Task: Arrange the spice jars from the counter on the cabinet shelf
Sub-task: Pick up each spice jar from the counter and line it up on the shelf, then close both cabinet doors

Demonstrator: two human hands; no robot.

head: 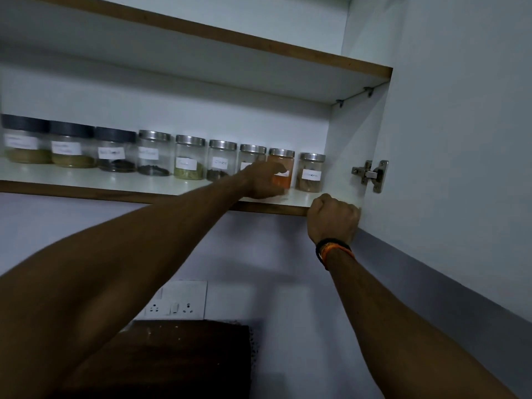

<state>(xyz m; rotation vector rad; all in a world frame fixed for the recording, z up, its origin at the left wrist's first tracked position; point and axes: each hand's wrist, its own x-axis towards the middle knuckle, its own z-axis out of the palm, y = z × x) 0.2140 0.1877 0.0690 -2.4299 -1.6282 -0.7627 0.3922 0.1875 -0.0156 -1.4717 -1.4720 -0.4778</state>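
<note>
Left hand (266, 180) at the orange-filled jar (281, 168) on the shelf (86, 180), right hand (332, 216) fisted at its edge.

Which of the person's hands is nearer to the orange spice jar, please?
Left. The left hand is at the orange spice jar; the right hand grips the shelf edge, lower right.

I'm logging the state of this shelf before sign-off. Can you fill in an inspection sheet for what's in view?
Surface: white cabinet shelf with wood edge.
Job's things: nine labelled spice jars in one row; three dark-lidded at left, six metal-lidded, including the orange-powder jar.
Clutter: nothing seen.
Grippers: left hand at the orange-powder jar, grasp unclear; right hand fisted at the shelf's front edge.
Cables: nothing seen.
Surroundings: open cabinet door with hinge; wall socket below.
</note>
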